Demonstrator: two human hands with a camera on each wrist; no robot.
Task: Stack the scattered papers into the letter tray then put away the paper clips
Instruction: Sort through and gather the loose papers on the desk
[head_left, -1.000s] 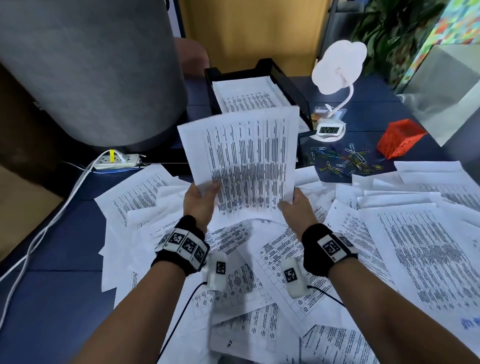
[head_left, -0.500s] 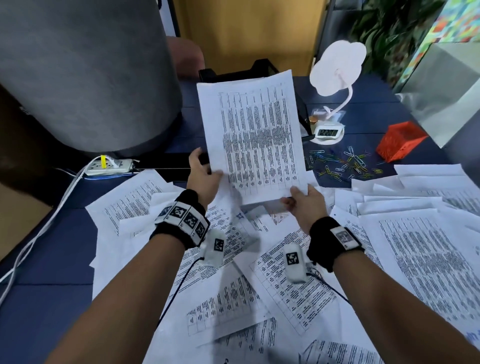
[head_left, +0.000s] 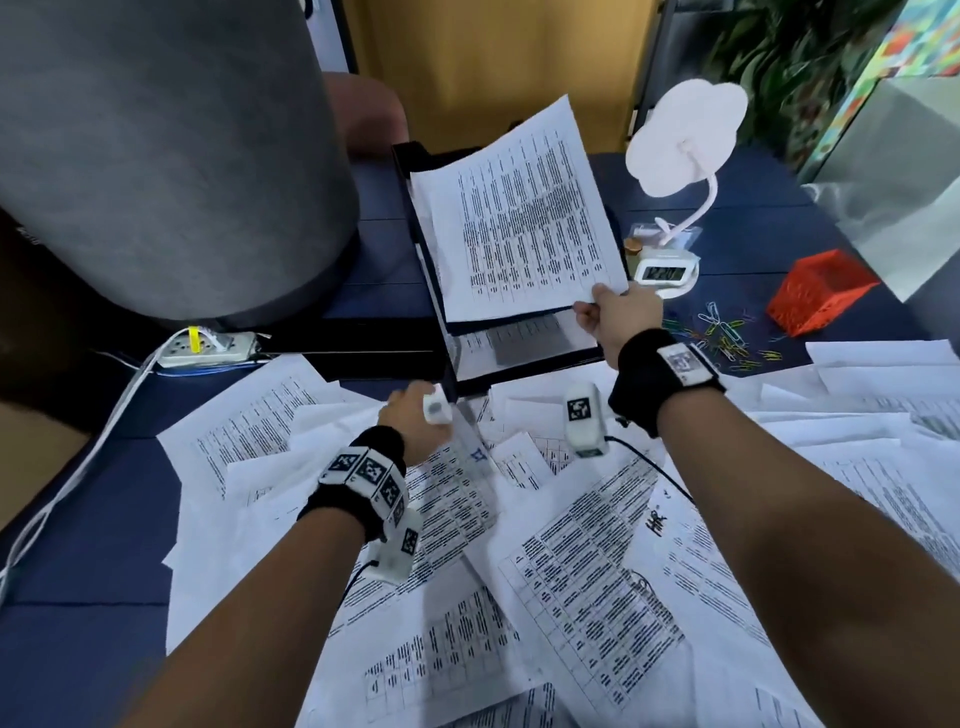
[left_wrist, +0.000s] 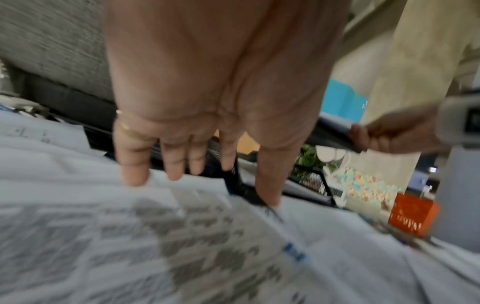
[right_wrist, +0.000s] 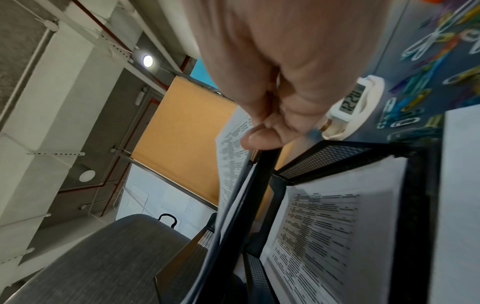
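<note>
- Right now the right hand (head_left: 621, 317) pinches the near right corner of a printed sheet (head_left: 524, 218), thumb on top and fingers curled beneath, at about 1 o'clock from the middle of the head view.
- That sheet hangs tilted over the upper tier of the black mesh letter tray (head_left: 415, 156), its far edge raised; whether it touches the tray rim I cannot tell.
- The tray's lower tier holds another printed page (right_wrist: 324, 236), lying flat inside the mesh walls.
- The left hand (left_wrist: 207, 92) grasps nothing: its fingers (left_wrist: 135, 164) are straight and spread, tips just above or on the scattered papers (head_left: 597, 597) near the tray's front corner; contact is too blurred to judge.
- Those loose papers cover the blue desk (head_left: 88, 571) from 3 o'clock round through 6 to 9 o'clock, overlapping at many angles.
- Coloured paper clips (head_left: 722, 338) lie strewn on the desk at 2 o'clock, just beyond the right wrist.
- An orange mesh box (head_left: 821, 291) lies tipped beside the clips, further toward 2 o'clock.
- A small digital clock (head_left: 665, 273) stands between the tray and the clips, with a white cloud-shaped lamp (head_left: 685, 135) rising behind it.
- A power strip (head_left: 208, 345) rests at 10 o'clock under a grey cylinder (head_left: 156, 156).
</note>
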